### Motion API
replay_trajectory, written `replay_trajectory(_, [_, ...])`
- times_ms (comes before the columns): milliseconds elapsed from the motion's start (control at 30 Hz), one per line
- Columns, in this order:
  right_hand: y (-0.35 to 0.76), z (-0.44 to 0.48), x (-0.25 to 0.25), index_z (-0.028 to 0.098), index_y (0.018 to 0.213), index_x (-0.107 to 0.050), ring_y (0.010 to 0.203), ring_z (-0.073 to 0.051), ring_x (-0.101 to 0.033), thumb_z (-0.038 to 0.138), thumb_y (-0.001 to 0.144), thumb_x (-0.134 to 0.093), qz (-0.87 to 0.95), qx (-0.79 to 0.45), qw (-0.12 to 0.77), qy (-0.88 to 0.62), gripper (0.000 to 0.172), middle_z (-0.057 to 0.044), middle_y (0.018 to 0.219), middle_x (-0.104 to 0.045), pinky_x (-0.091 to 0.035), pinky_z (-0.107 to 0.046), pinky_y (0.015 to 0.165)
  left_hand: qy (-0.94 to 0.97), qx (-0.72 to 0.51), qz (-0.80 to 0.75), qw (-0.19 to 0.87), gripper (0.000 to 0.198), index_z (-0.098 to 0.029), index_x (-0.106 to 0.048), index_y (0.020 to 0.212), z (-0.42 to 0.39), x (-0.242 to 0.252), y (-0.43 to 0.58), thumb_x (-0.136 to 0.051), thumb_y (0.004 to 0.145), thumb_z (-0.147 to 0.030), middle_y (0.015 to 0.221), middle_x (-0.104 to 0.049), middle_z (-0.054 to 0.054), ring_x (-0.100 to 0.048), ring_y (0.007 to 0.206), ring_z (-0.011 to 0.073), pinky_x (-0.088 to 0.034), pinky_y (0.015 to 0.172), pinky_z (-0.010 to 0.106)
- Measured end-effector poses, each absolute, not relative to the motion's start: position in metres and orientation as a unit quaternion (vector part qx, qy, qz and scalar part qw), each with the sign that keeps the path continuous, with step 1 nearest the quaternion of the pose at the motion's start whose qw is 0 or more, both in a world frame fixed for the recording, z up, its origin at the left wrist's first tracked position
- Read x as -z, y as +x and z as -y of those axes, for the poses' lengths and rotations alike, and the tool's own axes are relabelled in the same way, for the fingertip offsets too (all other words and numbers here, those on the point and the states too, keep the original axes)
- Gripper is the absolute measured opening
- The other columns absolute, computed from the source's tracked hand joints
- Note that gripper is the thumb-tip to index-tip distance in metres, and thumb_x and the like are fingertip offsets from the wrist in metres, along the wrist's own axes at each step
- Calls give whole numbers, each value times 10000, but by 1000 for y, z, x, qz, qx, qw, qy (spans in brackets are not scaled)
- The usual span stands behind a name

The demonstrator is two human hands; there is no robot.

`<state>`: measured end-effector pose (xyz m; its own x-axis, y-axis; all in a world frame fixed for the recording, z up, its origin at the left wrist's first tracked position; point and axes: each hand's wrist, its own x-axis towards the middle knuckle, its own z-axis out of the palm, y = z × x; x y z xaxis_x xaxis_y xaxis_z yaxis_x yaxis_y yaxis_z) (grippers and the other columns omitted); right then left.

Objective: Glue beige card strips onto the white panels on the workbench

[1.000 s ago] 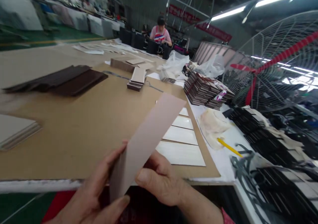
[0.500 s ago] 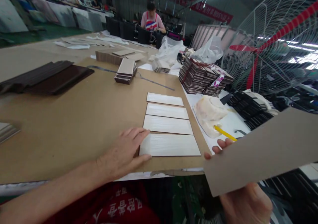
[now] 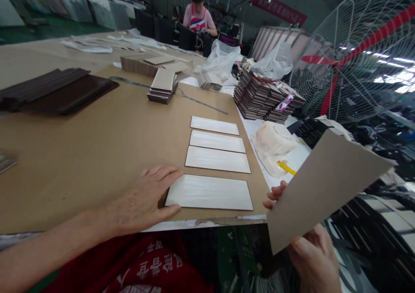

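Observation:
My right hand (image 3: 309, 252) is closed on the lower corner of a grey-brown cardboard sheet (image 3: 324, 187), held tilted off the table's right front corner. My left hand (image 3: 145, 198) lies on the brown cardboard work surface (image 3: 97, 154), fingers stretched out and touching the left end of the nearest white glue-coated panel (image 3: 209, 192). Three more white panels (image 3: 216, 141) lie in a row beyond it.
Dark brown sheets (image 3: 58, 89) lie at the far left, and a small stack of boards (image 3: 162, 85) mid-table. Bundled dark pieces (image 3: 262, 100), a pale cloth (image 3: 274, 143) and a yellow tool (image 3: 287, 167) are on the right. A large fan (image 3: 353, 59) stands right. A person (image 3: 198, 14) works far back.
My right hand carried the cardboard sheet from in front of me out to the right and tilted it. My left hand let go of it and settled on the nearest white panel's end.

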<state>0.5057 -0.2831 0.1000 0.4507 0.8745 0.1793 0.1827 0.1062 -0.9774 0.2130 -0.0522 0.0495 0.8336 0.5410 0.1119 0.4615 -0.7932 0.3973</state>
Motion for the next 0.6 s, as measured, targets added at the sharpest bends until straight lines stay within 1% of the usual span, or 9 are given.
replay_trajectory(67, [507,280,-102,311,1476,-516,1229,-288,-623,457,891,-708,487,-278,537,-631,633,-96,1438,-579,-570,-351,960,938,-110,-274,180,671,-245,-478,1439,43,-48,187,-679,835,-459,1416,-545,88,-499,1285,332,-399,1084,481])
replay_trajectory(133, [505,273,-105,321,1520,-454,1278,-291,-595,417,910,-696,538,-243,468,-658,664,-97,1468,-562,-553,-368,1000,936,-110,-284,179,685,-257,-456,1457,33,-46,156,-680,841,-458,1426,-533,87,-499,1293,331,-405,1096,475])
replay_trajectory(200, [500,260,-109,317,1508,-474,1364,-307,-519,378,921,-683,593,-194,395,-675,627,-89,1511,-519,-506,-397,1072,930,-109,-297,186,684,-269,-433,1471,25,-47,126,-677,862,-463,1448,-511,90,-491,1312,326,-413,1108,468])
replay_trajectory(267, [493,242,-113,308,1492,-500,1415,-320,-460,354,914,-683,654,-149,327,-666,608,-81,1528,-497,-479,-416,1109,924,-107,-306,201,678,-282,-419,1481,20,-49,104,-676,880,-462,1473,-489,91,-477,1337,322,-417,1125,469])
replay_trajectory(333, [484,220,-115,312,1506,-484,1400,-315,-481,326,910,-679,707,-117,275,-641,627,-73,1521,-502,-492,-422,1104,920,-105,-306,220,687,-297,-412,1491,17,-52,90,-687,884,-459,1499,-472,87,-459,1363,322,-410,1145,478])
replay_trajectory(467, [464,180,-107,307,1479,-519,1319,-308,-555,302,914,-653,780,-64,234,-577,581,-70,1485,-538,-522,-482,1078,916,-131,-288,247,720,-303,-384,1509,17,-57,85,-705,882,-452,1517,-469,95,-437,1392,326,-395,1164,512])
replay_trajectory(533, [457,166,-100,295,1461,-538,1307,-324,-558,305,913,-650,803,-52,219,-552,559,-74,1463,-562,-535,-529,1057,910,-153,-290,253,710,-295,-371,1512,18,-58,86,-692,896,-444,1508,-479,103,-444,1389,318,-403,1158,518])
replay_trajectory(600, [452,157,-92,286,1455,-539,1332,-339,-531,295,913,-651,817,-53,197,-539,554,-75,1464,-564,-535,-567,1046,906,-170,-294,252,696,-285,-381,1504,18,-57,87,-689,901,-446,1489,-501,107,-458,1379,313,-411,1153,517])
